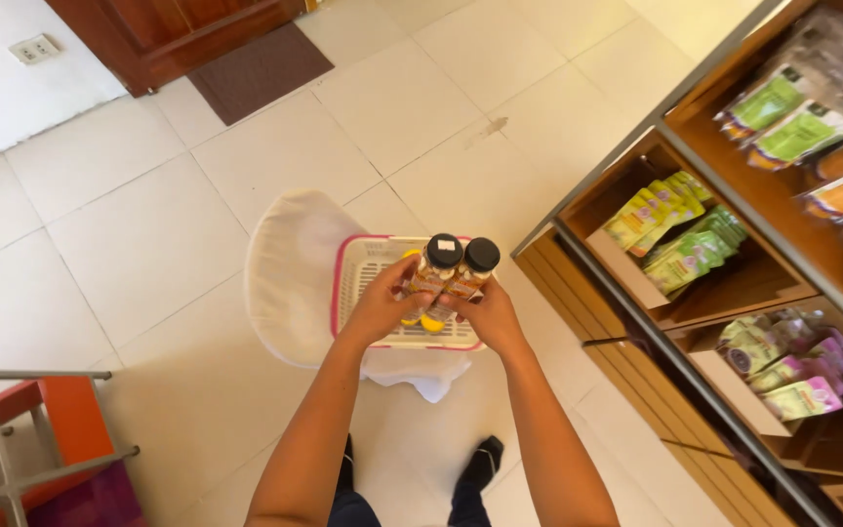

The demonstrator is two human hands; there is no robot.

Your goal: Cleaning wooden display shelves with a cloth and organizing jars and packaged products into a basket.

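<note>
— What have you got in your hands?

— Two small clear jars with black screw lids and orange labels, held side by side and upright. My left hand (380,304) has its fingers wrapped tight round the left black-lidded jar (435,268), and my right hand (489,314) is clamped on the right black-lidded jar (473,270). The two jars touch each other.

— Where are they, exactly?

— Above the white plastic basket with the pink rim (358,278), over its right half, towards the edge nearest the shelves. I can't tell whether the jar bottoms rest on anything inside; my fingers hide them. Yellow lids (431,323) show in the basket just beneath my hands.

— What is the basket standing on?

— A white round stool draped in white cloth (290,268). The basket sits over its right side, so the left part of the seat is bare cloth.

— How much room around you?

— The cream tiled floor (129,234) lies open to the left and ahead, up to the brown doormat (260,68) at the wooden door. On my right the wooden shelf unit with a metal front edge (597,185) comes near the basket's right rim, its compartments full of green and pink packets (680,229). At lower left, an orange and grey metal frame (21,429) stands well apart.
</note>
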